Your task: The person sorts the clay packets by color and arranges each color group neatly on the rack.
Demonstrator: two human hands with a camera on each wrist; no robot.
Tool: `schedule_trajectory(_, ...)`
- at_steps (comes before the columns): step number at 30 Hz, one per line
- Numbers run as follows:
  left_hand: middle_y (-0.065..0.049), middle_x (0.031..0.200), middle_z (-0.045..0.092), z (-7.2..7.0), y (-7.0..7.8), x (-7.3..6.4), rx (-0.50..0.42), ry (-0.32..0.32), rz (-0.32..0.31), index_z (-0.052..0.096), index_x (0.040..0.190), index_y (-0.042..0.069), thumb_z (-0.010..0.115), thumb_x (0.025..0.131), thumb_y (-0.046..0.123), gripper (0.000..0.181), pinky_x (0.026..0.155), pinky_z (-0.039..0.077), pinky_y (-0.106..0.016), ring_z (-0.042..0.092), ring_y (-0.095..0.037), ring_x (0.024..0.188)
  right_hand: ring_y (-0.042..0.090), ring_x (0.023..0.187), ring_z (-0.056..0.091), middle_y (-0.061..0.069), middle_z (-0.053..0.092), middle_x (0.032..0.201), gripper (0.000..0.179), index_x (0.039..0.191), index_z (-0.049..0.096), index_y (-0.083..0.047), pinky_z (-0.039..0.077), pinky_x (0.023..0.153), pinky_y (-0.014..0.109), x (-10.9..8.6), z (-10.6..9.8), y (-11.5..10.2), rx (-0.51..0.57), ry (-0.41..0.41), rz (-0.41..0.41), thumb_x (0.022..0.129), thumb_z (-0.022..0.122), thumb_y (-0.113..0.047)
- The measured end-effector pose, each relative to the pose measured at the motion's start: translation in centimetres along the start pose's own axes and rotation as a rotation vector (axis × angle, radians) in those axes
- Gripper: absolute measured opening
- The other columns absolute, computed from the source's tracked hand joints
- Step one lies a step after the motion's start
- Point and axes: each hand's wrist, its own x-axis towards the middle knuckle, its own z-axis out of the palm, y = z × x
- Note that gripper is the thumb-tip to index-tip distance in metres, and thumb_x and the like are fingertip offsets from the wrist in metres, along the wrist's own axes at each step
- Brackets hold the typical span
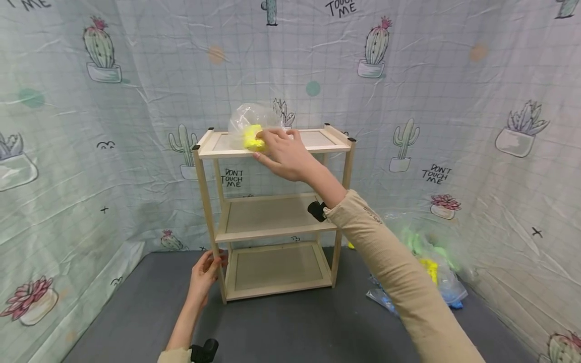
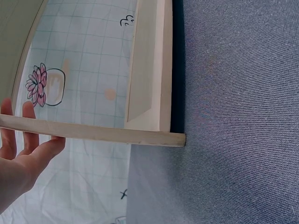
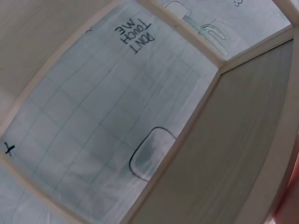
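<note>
A three-tier wooden shelf rack (image 1: 277,234) stands upright on the dark grey surface. At its top tier, my right hand (image 1: 287,155) grips a clear plastic bag (image 1: 248,113) with something bright yellow (image 1: 252,138) in it. The bag is at the front left part of that tier; whether its weight rests there I cannot tell. Lower down, my left hand (image 1: 201,278) holds the rack's front left post (image 2: 103,132), with fingers and thumb around it. The right wrist view shows the rack's shelf panel (image 3: 224,135) and only a sliver of the hand at the edge.
Right of the rack, partly behind my right sleeve (image 1: 395,267), lie clear plastic bags (image 1: 447,282) with green, yellow and blue contents. A cactus-print sheet (image 1: 150,91) hangs around the back and sides. A bit of yellow (image 1: 351,245) shows beside the rack's right post.
</note>
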Motion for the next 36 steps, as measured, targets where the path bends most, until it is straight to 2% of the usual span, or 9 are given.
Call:
schedule_trajectory(4,0.023,0.088,0.062,0.0,0.2,-0.1,-0.007,-0.013,0.007,0.046,0.121,-0.001,0.047,0.093,0.025,0.038,0.079,0.042,-0.041,0.060,0.001,0.087,0.017,0.130,0.027,-0.001,0.045,0.136,0.051,0.136,0.032,-0.017,0.015,0.104,0.045,0.6,-0.1,-0.5,-0.014,-0.041,-0.021,0.094,0.036,-0.047)
schedule_trajectory(11,0.022,0.088,0.062,-0.1,0.3,-0.1,-0.019,-0.008,0.006,0.045,0.123,-0.003,0.048,0.093,0.023,0.040,0.082,0.042,-0.044,0.061,-0.002,0.087,0.020,0.134,0.029,0.001,0.032,0.145,0.065,0.142,0.025,-0.018,0.017,0.106,0.046,1.8,0.0,-1.4,-0.033,-0.105,-0.048,0.090,0.042,-0.053)
schedule_trajectory(16,0.023,0.087,0.062,-0.2,0.1,0.1,-0.013,-0.006,0.001,0.046,0.122,-0.004,0.049,0.093,0.024,0.041,0.078,0.043,-0.040,0.061,-0.001,0.086,0.020,0.125,0.042,0.004,0.031,0.144,0.068,0.142,0.026,-0.018,0.021,0.104,0.045,2.5,0.3,-2.1,-0.053,-0.098,-0.071,0.088,0.045,-0.054)
schedule_trajectory(20,0.022,0.087,0.063,-0.2,0.1,0.0,-0.017,-0.005,-0.007,0.046,0.122,-0.004,0.050,0.092,0.024,0.041,0.076,0.042,-0.038,0.061,-0.002,0.085,0.019,0.118,0.046,0.004,0.035,0.140,0.067,0.140,0.028,-0.018,0.024,0.102,0.044,2.6,0.5,-2.2,-0.088,-0.063,-0.088,0.087,0.048,-0.052)
schedule_trajectory(27,0.021,0.089,0.064,-0.1,0.3,-0.1,-0.019,-0.009,-0.005,0.046,0.122,-0.004,0.049,0.092,0.024,0.041,0.077,0.042,-0.040,0.061,-0.002,0.086,0.020,0.132,0.030,0.002,0.033,0.142,0.065,0.142,0.025,-0.020,0.019,0.106,0.044,1.8,0.4,-1.9,-0.049,0.015,-0.108,0.087,0.051,-0.043)
schedule_trajectory(33,0.023,0.087,0.062,-0.2,0.2,-0.1,-0.017,-0.011,-0.011,0.045,0.123,-0.003,0.049,0.092,0.026,0.043,0.082,0.042,-0.049,0.061,-0.001,0.087,0.021,0.134,0.025,0.004,0.027,0.145,0.063,0.141,0.027,-0.016,0.018,0.108,0.042,-0.2,-0.1,-1.3,0.010,0.135,-0.160,0.087,0.054,-0.037)
schedule_trajectory(36,0.023,0.087,0.062,-0.2,0.2,0.0,-0.010,-0.011,-0.014,0.046,0.123,-0.003,0.050,0.092,0.027,0.043,0.081,0.043,-0.047,0.061,-0.001,0.087,0.020,0.134,0.024,0.004,0.028,0.145,0.061,0.139,0.029,-0.015,0.018,0.108,0.041,-1.6,-0.3,-0.8,0.019,0.178,-0.187,0.087,0.053,-0.035)
